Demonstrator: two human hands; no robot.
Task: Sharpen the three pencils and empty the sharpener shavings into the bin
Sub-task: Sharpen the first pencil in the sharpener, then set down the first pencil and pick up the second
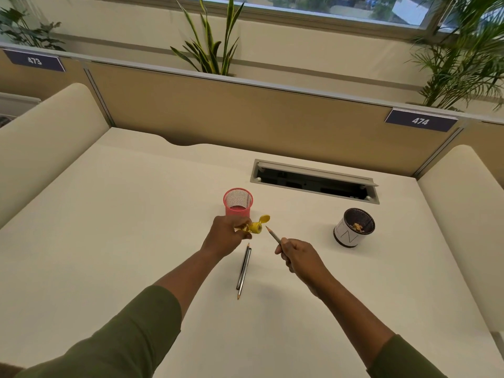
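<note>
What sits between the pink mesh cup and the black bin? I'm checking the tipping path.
Only bare desk lies between pink mesh cup and black bin in the head view.

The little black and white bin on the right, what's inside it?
A small heap of pencil shavings lies inside the bin. Its near wall hides part of the bottom.

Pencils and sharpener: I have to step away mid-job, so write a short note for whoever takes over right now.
Left hand grips the yellow sharpener, its lid flipped open.
Right hand holds one pencil, pointed tip toward the sharpener but not in it.
Two more pencils lie side by side on the desk between the arms, tips at opposite ends; both look pointed.
The black mesh bin, on the right, already holds some shavings. The pink mesh cup behind the left hand looks empty.
Left: check all three points, tip any remaining shavings into the bin, close the lid.
</note>
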